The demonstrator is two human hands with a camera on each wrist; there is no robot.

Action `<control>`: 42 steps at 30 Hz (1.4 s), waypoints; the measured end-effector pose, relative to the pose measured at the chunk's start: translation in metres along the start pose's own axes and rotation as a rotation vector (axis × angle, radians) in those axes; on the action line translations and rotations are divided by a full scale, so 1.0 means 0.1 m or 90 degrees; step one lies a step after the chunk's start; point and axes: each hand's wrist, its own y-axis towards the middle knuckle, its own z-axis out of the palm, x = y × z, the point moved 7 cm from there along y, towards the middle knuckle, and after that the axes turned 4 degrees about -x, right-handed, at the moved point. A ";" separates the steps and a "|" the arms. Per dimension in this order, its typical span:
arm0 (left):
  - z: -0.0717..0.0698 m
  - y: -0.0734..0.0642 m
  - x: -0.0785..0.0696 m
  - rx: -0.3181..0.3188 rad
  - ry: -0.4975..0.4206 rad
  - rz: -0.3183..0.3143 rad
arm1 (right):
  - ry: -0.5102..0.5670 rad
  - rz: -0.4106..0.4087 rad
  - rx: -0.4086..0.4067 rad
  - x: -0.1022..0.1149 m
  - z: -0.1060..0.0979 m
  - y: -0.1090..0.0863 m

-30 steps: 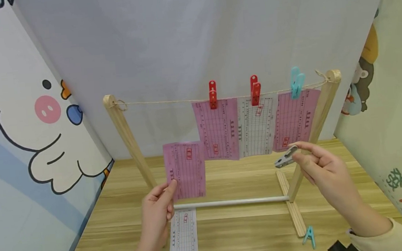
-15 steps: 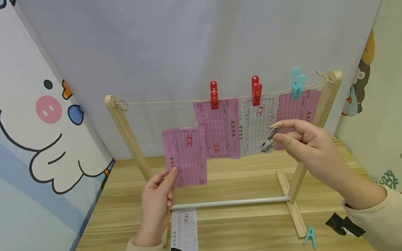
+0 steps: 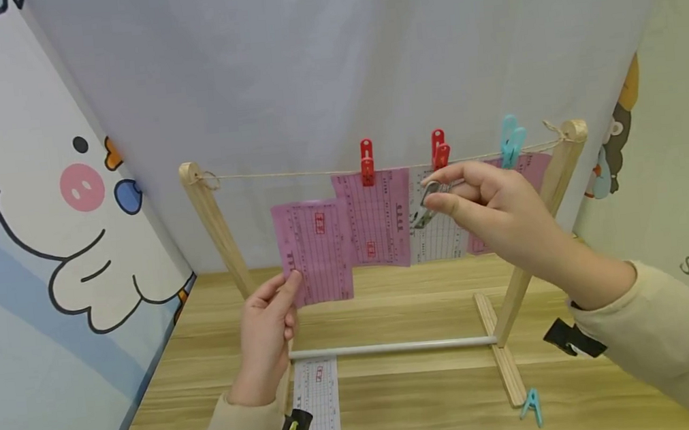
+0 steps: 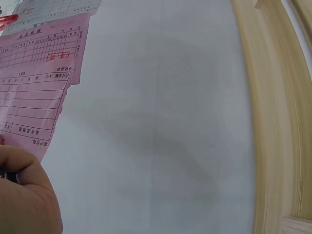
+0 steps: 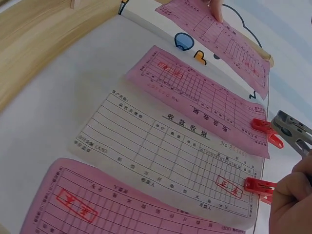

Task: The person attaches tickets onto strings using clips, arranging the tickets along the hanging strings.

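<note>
My left hand [image 3: 268, 331] pinches a pink receipt slip [image 3: 314, 255] by its lower left edge and holds it up, its top a little below the twine. In my right hand [image 3: 498, 215] a grey clothespin [image 3: 425, 206] is pinched between thumb and fingers, in front of the hanging white slip [image 3: 441, 237]. The right wrist view shows the grey clothespin [image 5: 291, 130] near a red clothespin [image 5: 265, 126]. On the twine [image 3: 279, 174] hang a pink slip [image 3: 376, 222], the white slip and another pink slip [image 3: 534, 170], the last two partly hidden by my right hand.
Two red clothespins [image 3: 367, 162] and a light blue one [image 3: 511, 140] grip the twine, strung between wooden posts [image 3: 213, 230]. A white rod [image 3: 393, 348] joins the posts low down. On the table lie a white slip [image 3: 321, 408] and a blue clothespin [image 3: 531, 407].
My left hand has raised the pink slip toward the twine. My right hand has moved up and left with the grey clothespin, now covering part of the hanging slips.
</note>
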 end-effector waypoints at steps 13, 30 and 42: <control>0.06 0.09 -0.10 0.003 -0.023 0.009 | -0.033 -0.035 0.038 0.34 0.15 0.40; 0.08 0.21 -0.15 -0.003 -0.009 0.023 | 0.004 -0.080 -0.015 0.64 0.38 0.79; 0.08 0.26 -0.16 0.004 -0.014 0.033 | 0.017 -0.039 0.024 0.67 0.70 0.93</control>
